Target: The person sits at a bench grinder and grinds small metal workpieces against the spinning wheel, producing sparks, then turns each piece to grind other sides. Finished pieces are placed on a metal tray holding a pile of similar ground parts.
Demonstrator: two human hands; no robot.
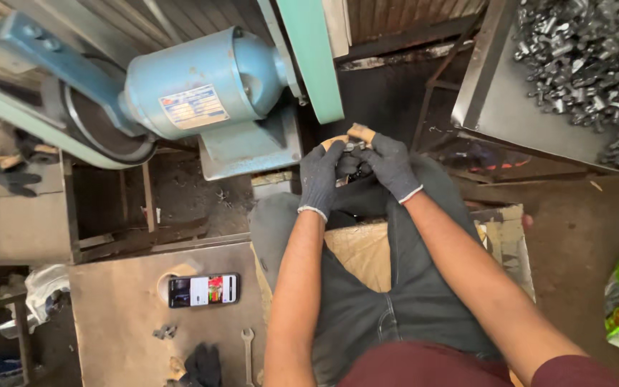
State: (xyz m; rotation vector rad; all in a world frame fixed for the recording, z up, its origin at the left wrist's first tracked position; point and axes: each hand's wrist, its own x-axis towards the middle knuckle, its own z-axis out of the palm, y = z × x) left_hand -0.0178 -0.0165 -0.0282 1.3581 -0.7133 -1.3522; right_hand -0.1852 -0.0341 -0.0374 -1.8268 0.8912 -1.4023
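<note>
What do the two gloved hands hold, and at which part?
Both the left hand and the right hand grip a small metal piece; the exact part is hidden.

One head-worn view looks steeply down, close over the hands (356, 168), lap and workshop floor.

Seen from above, a person wears dark grey knitted work gloves on both hands, the left hand (322, 175) and the right hand (391, 166). Each glove ends in a thin white band at the wrist. The glove fingertips are worn through, with a few fingertips (360, 132) poking out bare. Both forearms are uncovered from wrist to above the elbow. Short maroon sleeves show at the bottom edge, part of a maroon top. The legs are covered by dark grey-blue denim trousers with visible stitched seams and a fly.
</note>
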